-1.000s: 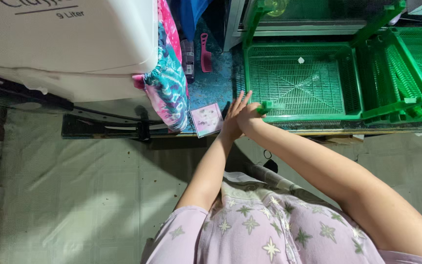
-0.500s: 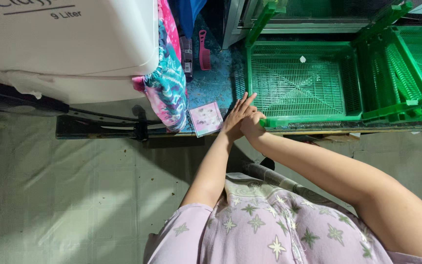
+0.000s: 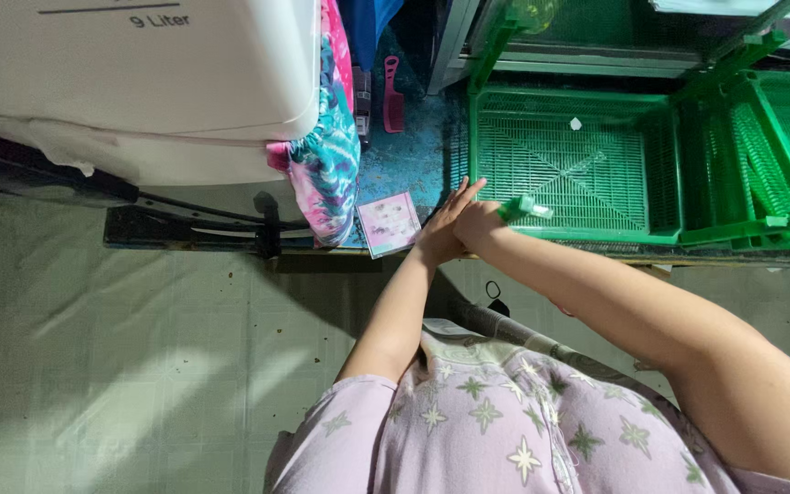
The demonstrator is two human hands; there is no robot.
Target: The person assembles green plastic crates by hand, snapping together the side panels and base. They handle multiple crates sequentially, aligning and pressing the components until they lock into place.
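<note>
My right hand (image 3: 479, 225) is closed around a small green bottle-like thing (image 3: 523, 209) whose pale tip sticks out to the right. It hovers over the near rim of a green plastic crate (image 3: 560, 233). My left hand (image 3: 441, 229) lies right beside it, touching it, with fingers straight and spread toward the crate's corner and nothing in it. A small pink card (image 3: 388, 222) lies just left of my left hand on the blue-green shelf surface.
A white appliance (image 3: 139, 82) with a colourful cloth (image 3: 326, 155) draped beside it fills the upper left. A pink comb (image 3: 393, 94) lies behind the card. A second green crate (image 3: 779, 155) stands to the right. A black hair tie (image 3: 494, 293) lies on the pale floor mat (image 3: 139, 366).
Both hands have stayed together at the crate's near rim. The green thing now sticks out further to the right from my right hand. The view has shifted slightly.
</note>
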